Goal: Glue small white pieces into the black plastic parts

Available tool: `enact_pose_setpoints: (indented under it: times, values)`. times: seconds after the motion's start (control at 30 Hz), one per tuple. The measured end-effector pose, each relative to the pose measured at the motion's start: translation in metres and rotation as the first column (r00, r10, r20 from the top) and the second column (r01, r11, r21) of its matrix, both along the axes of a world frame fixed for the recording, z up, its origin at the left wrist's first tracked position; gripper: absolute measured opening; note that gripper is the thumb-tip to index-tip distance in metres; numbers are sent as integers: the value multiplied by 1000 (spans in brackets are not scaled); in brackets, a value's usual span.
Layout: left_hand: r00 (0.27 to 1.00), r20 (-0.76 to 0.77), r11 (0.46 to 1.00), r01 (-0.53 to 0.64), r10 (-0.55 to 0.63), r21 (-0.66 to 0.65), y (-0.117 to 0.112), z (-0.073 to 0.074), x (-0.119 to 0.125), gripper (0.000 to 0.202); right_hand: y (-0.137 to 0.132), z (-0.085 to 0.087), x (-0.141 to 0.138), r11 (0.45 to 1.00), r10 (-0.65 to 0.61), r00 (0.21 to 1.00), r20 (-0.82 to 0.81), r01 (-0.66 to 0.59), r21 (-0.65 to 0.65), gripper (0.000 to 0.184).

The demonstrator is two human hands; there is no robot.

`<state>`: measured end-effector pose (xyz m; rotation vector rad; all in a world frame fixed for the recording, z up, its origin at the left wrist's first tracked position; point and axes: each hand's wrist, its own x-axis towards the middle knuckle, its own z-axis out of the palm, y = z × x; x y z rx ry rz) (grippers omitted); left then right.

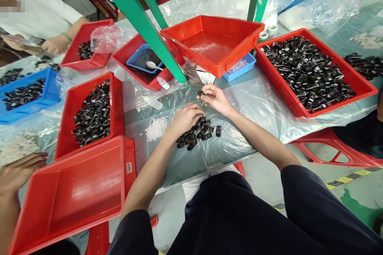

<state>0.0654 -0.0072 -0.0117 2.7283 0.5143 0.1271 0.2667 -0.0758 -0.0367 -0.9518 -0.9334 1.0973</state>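
A small heap of black plastic parts lies on the plastic-covered table in front of me. My left hand rests palm down on the heap's left side, its fingers curled over some parts. My right hand hovers just behind the heap and pinches one small black part between thumb and fingertips. A little pile of white pieces sits to the left of my left hand.
Red trays of black parts stand at left and right; empty red trays sit at front left and behind centre. Green frame legs cross the table. Other people's hands show at far left and back left.
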Motion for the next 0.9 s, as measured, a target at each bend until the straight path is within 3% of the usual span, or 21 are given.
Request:
enact_pose_setpoints:
  times: [0.23,0.37,0.47,0.57,0.67,0.8,0.9]
  values:
    - [999,28,999,46,-46,7,1,-5,12,19,-2,4,-2,1000,11,1000,14,-11,-24,61]
    - [998,65,1000,-15,16,-7,-5,-4,9,14,-2,3,-2,1000,7,997,79,-6,-14,55]
    - [964,232,987,-101,129,-127,-7,-1,-5,15,-4,2,-3,1000,4,986,167,-2,-13,49]
    - [839,435,927,-195,327,-320,-6,-2,-21,18,-7,1,-7,999,45,968,246,-44,-8,43]
    - [744,485,847,-203,460,-492,-4,-9,-29,30,-11,1,-12,992,123,944,307,-122,-23,38]
    - [733,461,779,-148,500,-609,-6,-16,-31,46,-16,2,-15,985,170,923,344,-162,-51,40]
    - [743,436,752,-136,508,-645,-8,-19,-34,47,-18,4,-15,983,183,918,353,-172,-64,43]
